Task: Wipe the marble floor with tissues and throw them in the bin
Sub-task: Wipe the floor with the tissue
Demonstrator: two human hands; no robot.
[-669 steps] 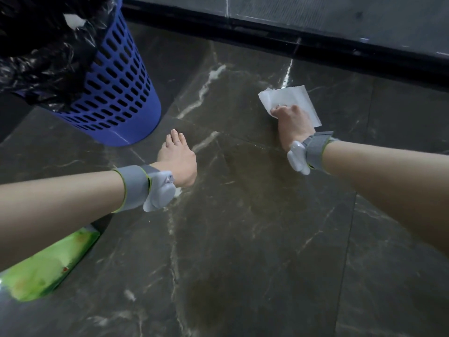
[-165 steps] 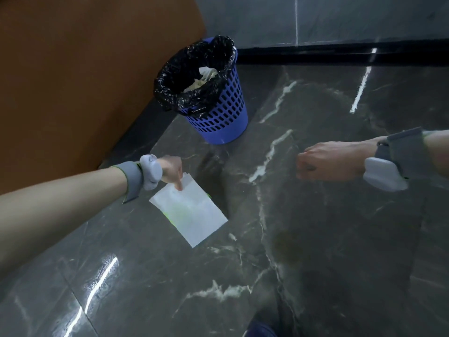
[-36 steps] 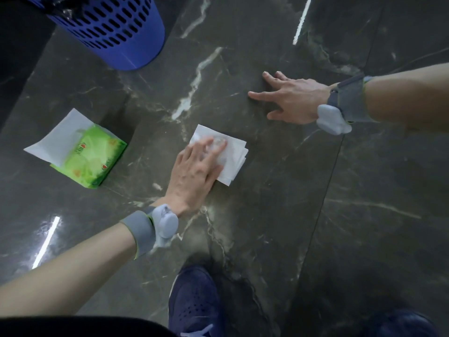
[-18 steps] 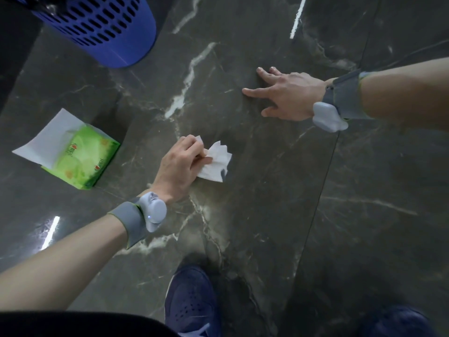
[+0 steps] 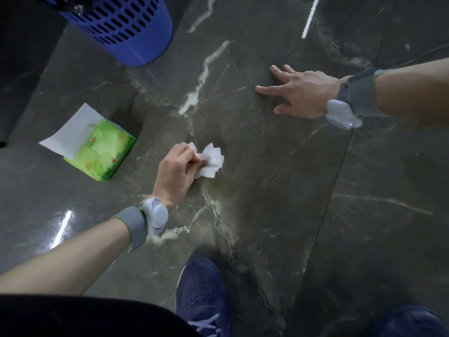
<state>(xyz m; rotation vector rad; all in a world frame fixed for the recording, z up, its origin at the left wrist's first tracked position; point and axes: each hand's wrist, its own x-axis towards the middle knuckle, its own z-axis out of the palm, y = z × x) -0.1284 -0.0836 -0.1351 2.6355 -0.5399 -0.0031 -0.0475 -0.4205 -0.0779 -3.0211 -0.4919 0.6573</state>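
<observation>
Head view, looking down.

Surface: marble floor [image 5: 279, 195], dark grey-brown, glossy, with white veins. Two bright streaks of reflected light, one top centre-right and one lower left. A thin tile joint runs diagonally down the right half. A paler, brownish patch lies just below the middle of the frame.

Left hand [image 5: 176, 171]: near centre, fingers curled, grip closed on a crumpled white tissue [image 5: 211, 161]. The tissue sticks out past the fingertips, low over the floor just above the pale patch. Whether it touches the marble cannot be told. Grey wristband [image 5: 136, 227] with a pale pod on that wrist.

Right hand [image 5: 301, 92]: upper right, grip open, fingers spread and straight, flat on the floor, holding nothing. It is well apart from the tissue. Matching wristband [image 5: 357, 93] with a small lit dot on its pod.

Bin [image 5: 126, 27]: blue perforated plastic, standing on the floor at top left, rim out of frame, a scrap of black liner showing.

Tissue pack [image 5: 102, 152]: green, lying left of the left hand, between it and the bin, one white sheet [image 5: 70, 132] fanned out of it.

Bottom edge: a navy shoe [image 5: 201, 293] at centre and a second shoe [image 5: 408, 322] at right.
</observation>
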